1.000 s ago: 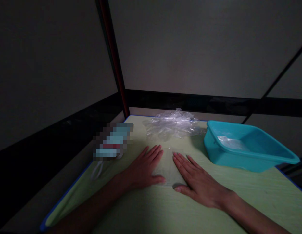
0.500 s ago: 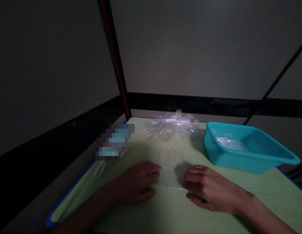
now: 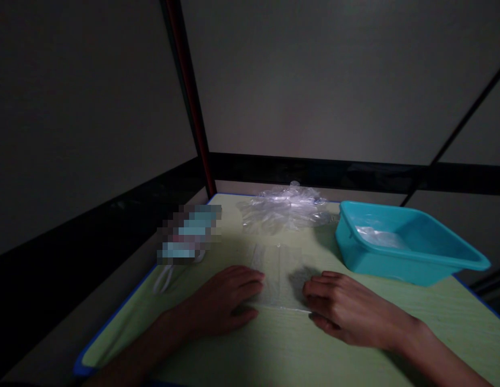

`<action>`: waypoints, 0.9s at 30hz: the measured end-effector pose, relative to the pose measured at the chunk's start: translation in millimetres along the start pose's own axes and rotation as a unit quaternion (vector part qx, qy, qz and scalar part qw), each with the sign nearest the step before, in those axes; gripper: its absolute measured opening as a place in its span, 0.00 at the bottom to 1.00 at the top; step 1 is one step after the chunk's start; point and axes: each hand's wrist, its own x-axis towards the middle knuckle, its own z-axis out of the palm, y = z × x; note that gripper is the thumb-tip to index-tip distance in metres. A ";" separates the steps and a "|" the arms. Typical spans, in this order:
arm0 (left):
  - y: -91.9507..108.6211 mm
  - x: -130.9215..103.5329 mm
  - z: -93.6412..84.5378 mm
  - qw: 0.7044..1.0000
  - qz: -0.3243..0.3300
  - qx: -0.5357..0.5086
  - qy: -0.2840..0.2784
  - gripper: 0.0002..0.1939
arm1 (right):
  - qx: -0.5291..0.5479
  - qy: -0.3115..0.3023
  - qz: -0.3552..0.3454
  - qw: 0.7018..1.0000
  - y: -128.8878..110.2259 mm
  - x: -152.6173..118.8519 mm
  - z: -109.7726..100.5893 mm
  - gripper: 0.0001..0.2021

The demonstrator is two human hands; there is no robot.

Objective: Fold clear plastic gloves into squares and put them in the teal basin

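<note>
A clear plastic bag lies flat on the green table, its near edge running between my hands. My left hand rests with its fingertips on the bag's left side, fingers slightly bent and thumb apart from them. On the right side, my right hand touches the bag with curled fingers, the thumb held a little below them. Neither hand grips anything that I can see. Behind the flat bag sits a loose pile of crumpled clear bags.
A turquoise basin stands at the right, with clear plastic inside. At the left edge lies a blurred-out item with a white strap. Dark-banded walls rise behind the table.
My right hand has shifted very slightly left. The whole view has moved a little; the bag and the other objects keep their places on the table.
</note>
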 end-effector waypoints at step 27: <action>-3.7 12.1 9.6 0.967 -0.120 -0.175 0.141 0.09 | 0.261 0.143 0.102 0.949 8.9 3.1 -0.9 0.06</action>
